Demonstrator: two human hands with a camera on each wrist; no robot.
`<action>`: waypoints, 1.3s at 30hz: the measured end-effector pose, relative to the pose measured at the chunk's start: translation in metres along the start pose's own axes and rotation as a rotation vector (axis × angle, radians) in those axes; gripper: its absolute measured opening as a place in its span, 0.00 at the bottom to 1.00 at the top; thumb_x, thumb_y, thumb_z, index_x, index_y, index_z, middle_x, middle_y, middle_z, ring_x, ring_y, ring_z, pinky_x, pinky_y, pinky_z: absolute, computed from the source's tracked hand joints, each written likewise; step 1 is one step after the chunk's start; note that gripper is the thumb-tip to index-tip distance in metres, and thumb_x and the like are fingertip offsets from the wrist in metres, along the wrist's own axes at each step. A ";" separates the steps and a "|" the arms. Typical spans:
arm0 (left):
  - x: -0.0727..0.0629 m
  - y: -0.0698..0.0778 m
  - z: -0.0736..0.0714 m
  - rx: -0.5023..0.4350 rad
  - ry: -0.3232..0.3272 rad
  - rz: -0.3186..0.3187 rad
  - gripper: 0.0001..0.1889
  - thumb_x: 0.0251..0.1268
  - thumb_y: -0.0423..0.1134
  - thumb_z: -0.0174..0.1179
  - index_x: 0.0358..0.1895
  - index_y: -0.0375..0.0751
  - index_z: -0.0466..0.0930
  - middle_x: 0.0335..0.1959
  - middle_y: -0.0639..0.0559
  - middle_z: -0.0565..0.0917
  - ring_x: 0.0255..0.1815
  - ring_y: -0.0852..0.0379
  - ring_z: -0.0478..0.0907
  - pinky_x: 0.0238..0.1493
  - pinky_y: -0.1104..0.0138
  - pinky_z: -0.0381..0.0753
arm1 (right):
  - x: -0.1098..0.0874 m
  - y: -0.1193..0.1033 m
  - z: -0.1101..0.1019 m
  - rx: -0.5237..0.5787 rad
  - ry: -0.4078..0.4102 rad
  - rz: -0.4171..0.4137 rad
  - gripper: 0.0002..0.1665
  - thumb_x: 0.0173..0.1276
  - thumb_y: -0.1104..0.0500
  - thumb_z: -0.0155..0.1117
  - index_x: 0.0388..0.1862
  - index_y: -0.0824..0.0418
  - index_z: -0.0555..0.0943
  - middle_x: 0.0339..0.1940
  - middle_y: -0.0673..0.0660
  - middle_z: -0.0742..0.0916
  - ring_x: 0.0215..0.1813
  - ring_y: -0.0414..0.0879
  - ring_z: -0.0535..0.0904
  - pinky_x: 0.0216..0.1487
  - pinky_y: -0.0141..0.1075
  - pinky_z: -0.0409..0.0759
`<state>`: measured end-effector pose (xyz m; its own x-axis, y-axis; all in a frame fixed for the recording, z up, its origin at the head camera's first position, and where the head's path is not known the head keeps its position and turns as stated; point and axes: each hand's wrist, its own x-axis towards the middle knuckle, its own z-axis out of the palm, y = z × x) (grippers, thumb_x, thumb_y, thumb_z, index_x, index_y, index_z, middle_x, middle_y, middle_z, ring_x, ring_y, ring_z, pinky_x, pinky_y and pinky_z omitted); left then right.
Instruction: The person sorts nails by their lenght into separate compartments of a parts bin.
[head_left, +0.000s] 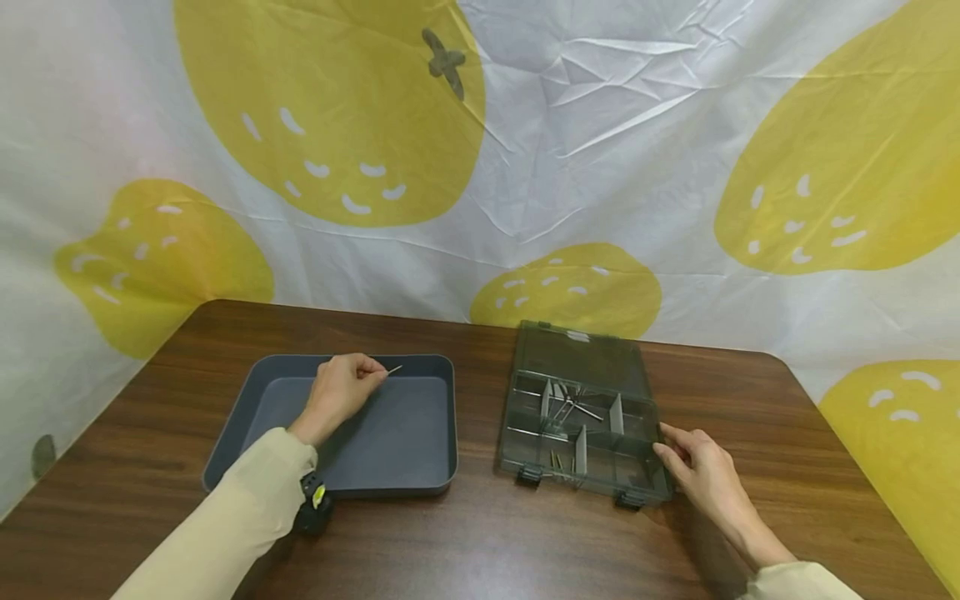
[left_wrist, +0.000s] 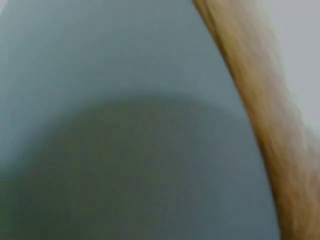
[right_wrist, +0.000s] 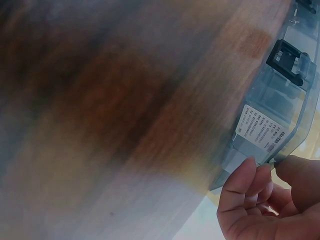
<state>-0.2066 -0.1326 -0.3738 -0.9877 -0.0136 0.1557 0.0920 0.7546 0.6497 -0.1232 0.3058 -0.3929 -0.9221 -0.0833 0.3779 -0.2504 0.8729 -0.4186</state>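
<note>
My left hand (head_left: 341,392) is above the dark grey tray (head_left: 405,487), pinching a thin, brass-coloured pin-like piece (head_left: 395,369) between thumb and fingertips. The piece points toward the tray's back right. To the right lies a translucent compartment box (head_left: 615,492) with its lid (head_left: 577,354) laid back. Several thin silver pieces (head_left: 573,407) lie in a back compartment, and small brass-coloured pieces (head_left: 557,461) in a front one. My right hand (head_left: 705,475) grips the box's right edge; in the right wrist view its thumb and fingers pinch the corner near a white label (right_wrist: 261,127).
Box and tray stand apart on a brown wooden table (head_left: 480,542). Behind the table hangs a white cloth (head_left: 525,200) with yellow fruit prints. Dark latches (right_wrist: 287,62) stick out from the box's front edge. The left wrist view is mostly the blurred tray surface (left_wrist: 125,60).
</note>
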 end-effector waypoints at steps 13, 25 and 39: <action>-0.010 0.047 0.016 -0.113 -0.045 0.096 0.05 0.58 0.40 0.64 0.32 0.42 0.86 0.27 0.51 0.86 0.24 0.61 0.76 0.28 0.68 0.73 | 0.000 0.003 0.002 0.004 0.029 -0.032 0.18 0.58 0.68 0.66 0.47 0.77 0.79 0.21 0.50 0.72 0.24 0.33 0.61 0.24 0.30 0.63; -0.028 0.087 0.045 -0.159 -0.160 0.217 0.02 0.56 0.40 0.66 0.28 0.49 0.86 0.24 0.59 0.84 0.23 0.67 0.76 0.28 0.70 0.74 | 0.000 0.004 0.003 0.011 0.044 -0.050 0.18 0.58 0.68 0.67 0.46 0.77 0.79 0.21 0.50 0.72 0.24 0.33 0.62 0.24 0.30 0.63; -0.040 0.110 0.070 -0.190 -0.246 0.322 0.02 0.55 0.40 0.66 0.29 0.48 0.87 0.24 0.58 0.85 0.22 0.69 0.74 0.25 0.74 0.71 | 0.000 0.003 0.002 0.006 0.038 -0.028 0.18 0.59 0.67 0.67 0.47 0.76 0.80 0.21 0.50 0.73 0.24 0.33 0.62 0.24 0.30 0.64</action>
<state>-0.1662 -0.0035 -0.3604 -0.9033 0.3763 0.2058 0.3988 0.5601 0.7261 -0.1240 0.3077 -0.3956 -0.9029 -0.0888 0.4205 -0.2774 0.8677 -0.4125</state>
